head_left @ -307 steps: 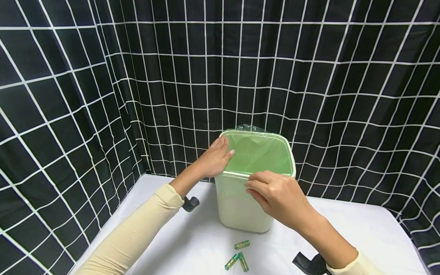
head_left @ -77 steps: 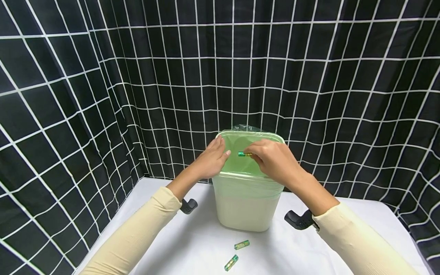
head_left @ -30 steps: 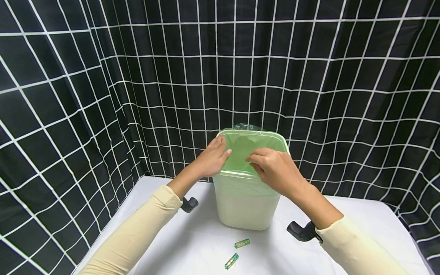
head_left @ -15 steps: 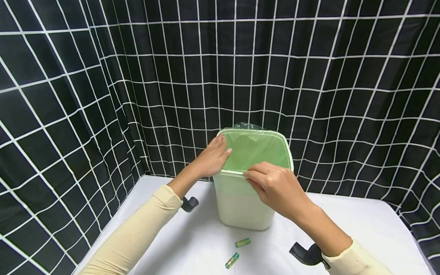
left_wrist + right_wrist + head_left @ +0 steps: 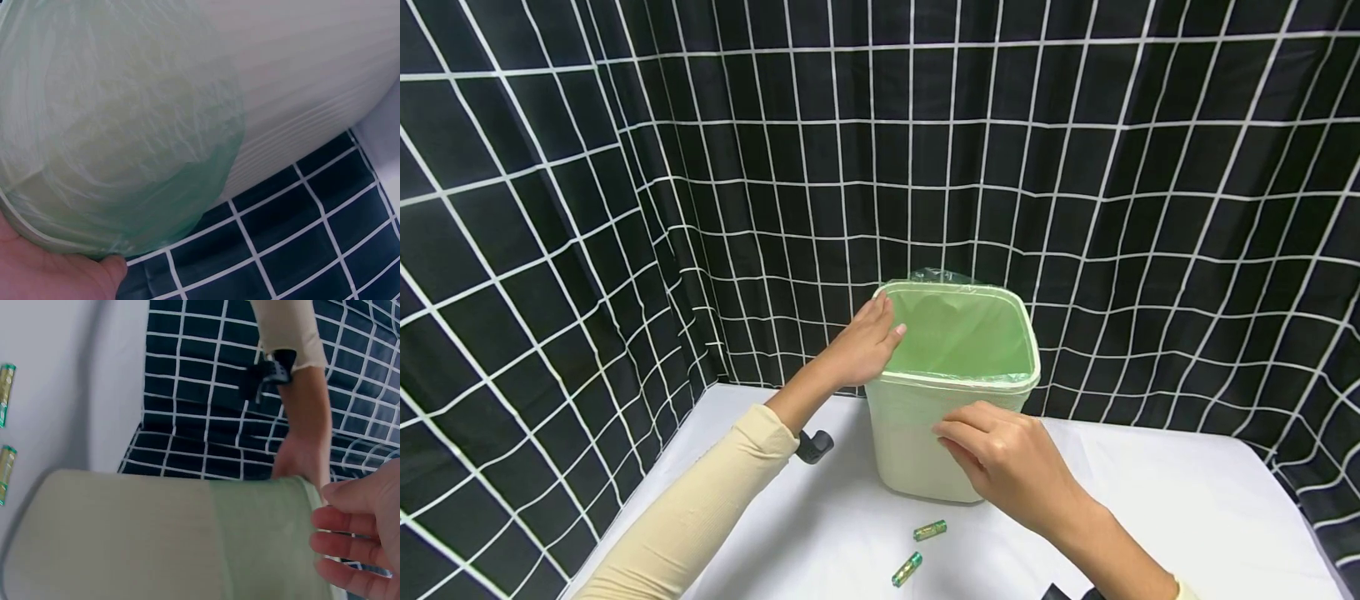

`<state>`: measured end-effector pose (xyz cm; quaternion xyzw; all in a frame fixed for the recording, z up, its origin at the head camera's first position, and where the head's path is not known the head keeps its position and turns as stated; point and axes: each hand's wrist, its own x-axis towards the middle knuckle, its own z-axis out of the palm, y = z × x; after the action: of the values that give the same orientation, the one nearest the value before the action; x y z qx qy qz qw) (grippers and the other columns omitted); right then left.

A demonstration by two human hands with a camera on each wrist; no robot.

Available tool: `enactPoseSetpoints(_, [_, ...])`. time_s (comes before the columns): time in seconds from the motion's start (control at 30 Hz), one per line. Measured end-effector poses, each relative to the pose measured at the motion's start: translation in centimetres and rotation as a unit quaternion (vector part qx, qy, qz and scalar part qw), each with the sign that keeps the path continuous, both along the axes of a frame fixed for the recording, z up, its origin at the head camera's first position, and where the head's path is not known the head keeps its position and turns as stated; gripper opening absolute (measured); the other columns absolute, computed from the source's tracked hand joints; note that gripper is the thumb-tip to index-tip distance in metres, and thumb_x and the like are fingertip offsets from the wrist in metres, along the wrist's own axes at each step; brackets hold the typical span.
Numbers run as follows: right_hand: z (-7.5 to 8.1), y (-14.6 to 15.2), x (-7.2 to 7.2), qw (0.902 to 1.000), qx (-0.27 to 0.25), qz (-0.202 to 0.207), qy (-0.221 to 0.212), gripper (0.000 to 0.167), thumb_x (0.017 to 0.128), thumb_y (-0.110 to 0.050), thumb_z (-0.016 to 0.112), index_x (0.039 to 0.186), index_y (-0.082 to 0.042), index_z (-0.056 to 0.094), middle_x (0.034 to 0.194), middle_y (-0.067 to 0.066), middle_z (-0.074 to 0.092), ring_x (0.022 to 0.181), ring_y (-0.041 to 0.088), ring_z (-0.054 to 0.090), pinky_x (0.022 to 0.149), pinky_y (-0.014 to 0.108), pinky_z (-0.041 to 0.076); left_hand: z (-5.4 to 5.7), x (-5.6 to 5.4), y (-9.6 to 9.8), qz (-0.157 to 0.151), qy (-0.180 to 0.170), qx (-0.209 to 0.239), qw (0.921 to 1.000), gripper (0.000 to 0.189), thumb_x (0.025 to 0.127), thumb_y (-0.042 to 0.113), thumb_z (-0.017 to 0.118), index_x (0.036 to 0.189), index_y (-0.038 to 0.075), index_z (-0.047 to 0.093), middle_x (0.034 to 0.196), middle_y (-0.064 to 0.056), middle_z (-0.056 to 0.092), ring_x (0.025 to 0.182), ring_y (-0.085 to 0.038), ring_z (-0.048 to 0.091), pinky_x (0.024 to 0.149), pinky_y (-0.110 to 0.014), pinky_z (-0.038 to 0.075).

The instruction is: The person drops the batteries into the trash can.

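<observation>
In the head view my left hand rests on the left rim of a pale waste bin, fingers fairly straight and thumb over the opening. A thin green bin liner lines the bin and folds down over its outside. In the left wrist view, the hand lies against the rim below the liner. My right hand hovers in front of the bin, its fingers loosely bent and holding nothing. On the table before it lie two green-and-gold batteries, an upper battery and a lower battery.
A white cloth covers the table. Black curtains with white grid lines stand close behind the bin and along the left. Black wrist mounts hang under both wrists, the left mount low over the table.
Earlier my right hand carried a third battery from the table over the bin; its fingers are now empty. Since then this hand has come back down towards me. My left hand has stayed put.
</observation>
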<state>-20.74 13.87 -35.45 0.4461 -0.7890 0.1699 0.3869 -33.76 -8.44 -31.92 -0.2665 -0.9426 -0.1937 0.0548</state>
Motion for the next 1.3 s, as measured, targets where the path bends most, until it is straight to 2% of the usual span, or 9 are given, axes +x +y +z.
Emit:
enactPoseSetpoints(0.1, [-1.1,0.0,0.2,0.9999,-0.01,0.007,0.001,0.009,0.095,-0.012,0.069,0.095,-0.008,0.077,0.092,-0.003,0.072,0.085,0.013,0.07,0.069,0.032,0.059,0.0,0.0,0.0,0.002,-0.001,-0.001,1.0,0.064,0.112,0.035,0.022,0.157,-0.01,0.015,0.168,-0.023,0.005,0.156,-0.034,0.002,0.126,-0.04,0.005])
enactPoseSetpoints(0.23, [-2.6,-0.1,0.6,0.9994,-0.03,0.013,0.009,0.027,0.106,-0.022,0.056,0.094,-0.009,0.077,0.091,-0.004,0.072,0.083,0.013,0.07,0.068,0.032,0.059,0.0,0.0,0.0,-0.002,-0.001,0.0,1.0,0.064,0.112,0.036,0.021,0.157,-0.01,0.015,0.168,-0.023,0.005,0.156,-0.033,0.001,0.126,-0.039,0.004])
enactPoseSetpoints(0.37, [-4.0,-0.4,1.1,0.9987,-0.044,0.017,0.018,0.038,0.109,-0.028,0.047,0.092,-0.01,0.077,0.091,-0.005,0.072,0.081,0.012,0.069,0.067,0.031,0.058,0.0,-0.1,0.0,-0.003,0.001,0.002,1.0,0.065,0.112,0.036,0.022,0.157,-0.01,0.014,0.167,-0.023,0.005,0.156,-0.032,0.0,0.126,-0.039,0.002])
enactPoseSetpoints(0.7, [-7.5,-1.2,2.0,0.9974,-0.062,0.024,0.027,0.037,0.109,-0.027,0.047,0.091,-0.012,0.076,0.09,-0.006,0.071,0.08,0.01,0.069,0.066,0.029,0.057,-0.1,-0.1,0.0,-0.002,-0.009,-0.001,1.0,0.064,0.112,0.036,0.021,0.157,-0.009,0.013,0.168,-0.022,0.003,0.156,-0.03,-0.002,0.126,-0.036,0.001])
enactPoseSetpoints(1.0, [-10.4,-1.8,1.9,0.9973,-0.064,0.034,0.011,0.036,0.109,-0.029,0.047,0.094,-0.013,0.076,0.092,-0.007,0.071,0.08,0.011,0.069,0.068,0.027,0.058,-0.1,-0.1,-0.1,-0.003,-0.004,-0.001,1.0,0.064,0.112,0.036,0.021,0.156,-0.01,0.014,0.167,-0.024,0.004,0.156,-0.032,0.0,0.126,-0.039,0.003])
enactPoseSetpoints(1.07, [-11.1,-1.9,1.9,0.9973,-0.063,0.036,0.009,0.035,0.109,-0.03,0.049,0.095,-0.014,0.076,0.093,-0.007,0.072,0.08,0.011,0.069,0.068,0.027,0.058,-0.1,-0.1,-0.1,-0.002,-0.005,-0.002,1.0,0.064,0.112,0.036,0.021,0.157,-0.01,0.013,0.167,-0.023,0.004,0.156,-0.031,-0.001,0.126,-0.039,0.003])
enactPoseSetpoints(1.17, [-12.0,-2.0,1.7,0.9972,-0.063,0.041,0.003,0.024,0.105,-0.027,0.058,0.097,-0.014,0.076,0.095,-0.007,0.073,0.082,0.011,0.071,0.068,0.026,0.058,-0.1,-0.1,-0.1,-0.001,-0.005,-0.001,1.0,0.065,0.112,0.036,0.022,0.157,-0.01,0.013,0.168,-0.023,0.004,0.156,-0.031,-0.001,0.126,-0.038,0.002])
enactPoseSetpoints(1.27, [-12.7,-2.1,1.6,0.9973,-0.058,0.044,-0.009,0.008,0.093,-0.019,0.073,0.097,-0.013,0.076,0.095,-0.005,0.073,0.083,0.012,0.071,0.068,0.026,0.058,0.0,-0.1,-0.1,-0.002,-0.003,-0.001,1.0,0.065,0.112,0.036,0.021,0.157,-0.01,0.013,0.167,-0.023,0.004,0.156,-0.032,-0.001,0.126,-0.037,0.001])
enactPoseSetpoints(1.3, [-13.0,-2.2,1.6,0.9974,-0.056,0.042,-0.014,0.011,0.087,-0.016,0.077,0.097,-0.013,0.076,0.095,-0.005,0.073,0.084,0.012,0.072,0.068,0.026,0.058,0.0,-0.1,-0.1,-0.002,-0.002,-0.002,1.0,0.065,0.112,0.036,0.021,0.157,-0.01,0.013,0.167,-0.023,0.004,0.156,-0.032,0.0,0.126,-0.037,0.001])
